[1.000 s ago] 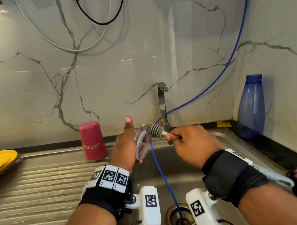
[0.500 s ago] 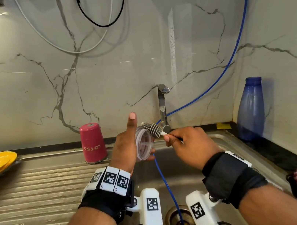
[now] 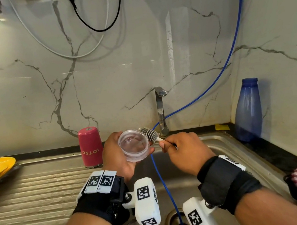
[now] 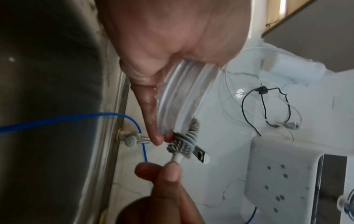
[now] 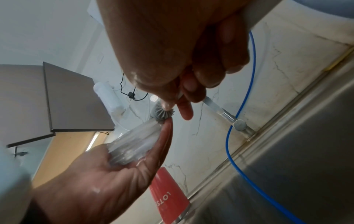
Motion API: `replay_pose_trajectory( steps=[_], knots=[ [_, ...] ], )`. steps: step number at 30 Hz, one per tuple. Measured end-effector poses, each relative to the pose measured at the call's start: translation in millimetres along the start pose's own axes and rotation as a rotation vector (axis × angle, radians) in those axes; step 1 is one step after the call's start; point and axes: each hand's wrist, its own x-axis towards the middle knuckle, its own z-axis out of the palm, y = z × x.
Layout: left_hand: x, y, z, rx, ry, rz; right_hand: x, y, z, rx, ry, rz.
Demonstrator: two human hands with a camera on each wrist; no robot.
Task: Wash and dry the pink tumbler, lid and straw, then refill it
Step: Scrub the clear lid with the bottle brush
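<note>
Fingers of our left hand (image 3: pixel 118 155) curl around the rim of the clear round plastic lid (image 3: pixel 134 145), and in the head view its open side faces up towards us. Our right hand (image 3: pixel 185 152) pinches the white handle of the small grey bristle brush (image 3: pixel 149 133) between thumb and fingers. The brush head lies at the far right edge of the lid, and its long axis runs from our right hand up and left towards the lid. The pink metal tumbler (image 3: pixel 91 147) stands upside down on the steel draining board (image 3: pixel 39 186), just to the left of our left hand. We cannot see the straw. A thin blue hose (image 3: pixel 164 183) hangs down into the sink drain between our two wrists, and the steel tap (image 3: pixel 161 114) is behind the brush.

From the left wrist view, the lid (image 4: pixel 184 98) is seen from the side, held on its edge by our thumb and fingers (image 4: pixel 149 118). The brush (image 4: pixel 184 142) touches the lid's lower rim.

From the right wrist view, our fingers (image 5: pixel 184 91) close on the brush handle, and the bristles (image 5: pixel 162 113) meet the end of the lid (image 5: pixel 134 144), which rests in our wet left palm.

We judge that the brush should go inwards and to the left, into the open side of the lid, so the right hand is the one to move.
</note>
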Motion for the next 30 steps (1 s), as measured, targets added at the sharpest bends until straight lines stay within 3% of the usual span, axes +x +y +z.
replay_pose_trajectory(
  steps=[6,11,17,26,30],
  knots=[
    [2.0,-0.7,4.8,-0.177,0.150,-0.001,-1.2,-7.9,5.5,-0.014,-0.013,-0.016],
    [-0.2,4.5,7.1,-0.257,0.125,-0.064,-2.3,-6.4,3.4,-0.054,-0.024,0.002],
    [-0.4,10.9,7.0,-0.402,0.286,0.049,-5.9,-12.4,10.8,-0.067,-0.073,-0.034],
    [-0.2,14.9,9.3,-0.360,0.576,0.141,-9.1,-17.6,8.5,-0.203,-0.165,-0.137],
    [8.7,9.2,1.4,-0.170,0.707,0.192,-10.9,-19.3,4.5,-0.308,-0.158,-0.208]
  ],
)
